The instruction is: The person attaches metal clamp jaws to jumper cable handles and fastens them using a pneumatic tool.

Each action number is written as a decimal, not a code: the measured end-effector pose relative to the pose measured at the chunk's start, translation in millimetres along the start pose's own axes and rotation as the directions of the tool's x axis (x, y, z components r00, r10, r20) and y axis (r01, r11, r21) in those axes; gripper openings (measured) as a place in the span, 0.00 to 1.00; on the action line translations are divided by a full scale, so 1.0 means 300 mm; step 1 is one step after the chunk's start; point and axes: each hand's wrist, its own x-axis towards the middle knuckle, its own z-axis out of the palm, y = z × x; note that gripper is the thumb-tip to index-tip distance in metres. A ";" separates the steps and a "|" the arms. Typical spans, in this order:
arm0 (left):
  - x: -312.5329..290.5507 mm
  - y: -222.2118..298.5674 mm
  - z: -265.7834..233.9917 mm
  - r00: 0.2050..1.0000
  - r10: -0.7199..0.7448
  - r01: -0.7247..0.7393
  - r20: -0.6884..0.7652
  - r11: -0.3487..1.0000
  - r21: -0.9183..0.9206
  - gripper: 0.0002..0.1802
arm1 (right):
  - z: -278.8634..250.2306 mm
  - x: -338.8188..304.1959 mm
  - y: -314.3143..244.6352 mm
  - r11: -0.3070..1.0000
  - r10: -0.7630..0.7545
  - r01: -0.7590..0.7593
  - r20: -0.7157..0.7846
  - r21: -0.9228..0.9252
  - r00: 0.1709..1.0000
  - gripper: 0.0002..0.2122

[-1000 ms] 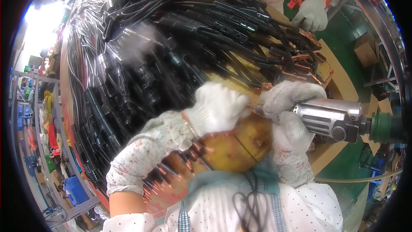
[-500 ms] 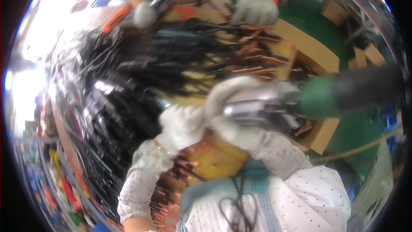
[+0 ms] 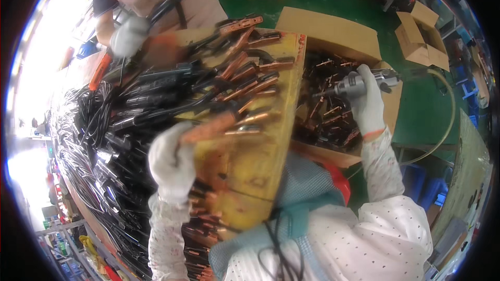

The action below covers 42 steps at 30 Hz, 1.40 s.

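Left hand (image 3: pixel 171 162) grips copper clamp (image 3: pixel 212 126), its length slanting rightward, away; right hand (image 3: pixel 369 103) clasps power tool (image 3: pixel 352 86) above box (image 3: pixel 329 31)

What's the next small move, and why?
Probably bring the right hand and its power tool over the yellow board: the left hand holds a motion-blurred copper-coloured piece there, while the tool sits over the open cardboard box.

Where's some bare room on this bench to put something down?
There's a bare patch on the yellow tabletop, right of your left hand, below the upper copper-coloured clamps and left of the cardboard box. It's crowded to the left with black handles and cables, and inside the box.
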 end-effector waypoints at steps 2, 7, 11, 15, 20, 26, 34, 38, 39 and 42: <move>0.074 0.014 0.057 0.999 -0.051 0.051 -0.008 0.998 -0.045 0.13 | -0.067 0.114 0.034 0.970 0.226 -0.223 -0.024 0.102 0.974 0.12; 0.048 -0.008 0.202 0.965 0.254 -0.256 0.068 0.967 0.013 0.24 | -0.240 0.318 0.298 0.853 0.470 -0.402 -0.156 0.333 0.869 0.15; 0.033 -0.019 0.216 0.961 0.263 -0.272 0.089 0.954 0.125 0.32 | -0.244 0.305 0.420 0.894 0.433 -0.401 -0.153 0.202 0.888 0.14; -0.012 -0.036 0.226 0.969 0.245 -0.246 0.036 0.942 0.229 0.33 | -0.117 0.106 0.409 0.728 0.356 -0.342 -0.099 -0.594 0.929 0.18; 0.003 0.033 0.161 0.967 0.211 -0.246 0.141 0.914 0.322 0.33 | -0.107 -0.072 0.477 -0.267 0.444 0.406 0.262 -0.874 0.857 0.15; -0.068 0.181 -0.002 0.852 0.345 -0.398 0.394 0.916 0.059 0.26 | -0.172 -0.011 0.490 -0.478 0.411 0.528 0.352 -0.703 0.841 0.28; -0.177 0.056 -0.046 0.884 0.295 -0.360 0.362 0.924 0.126 0.12 | -0.244 0.025 0.222 0.738 0.063 0.160 0.304 -0.655 0.951 0.19; -0.211 -0.101 -0.016 0.900 0.228 -0.347 0.370 0.890 0.295 0.10 | 0.117 -0.254 0.034 0.893 0.124 0.045 0.341 -0.448 0.932 0.19; -0.208 -0.108 -0.026 0.912 0.230 -0.339 0.338 0.889 0.307 0.10 | 0.184 -0.317 0.000 0.852 0.151 0.039 0.316 -0.522 0.937 0.18; -0.199 -0.131 -0.078 0.829 0.143 -0.326 0.541 0.909 0.260 0.12 | 0.346 -0.486 -0.073 0.882 0.192 0.120 0.579 -0.456 0.792 0.10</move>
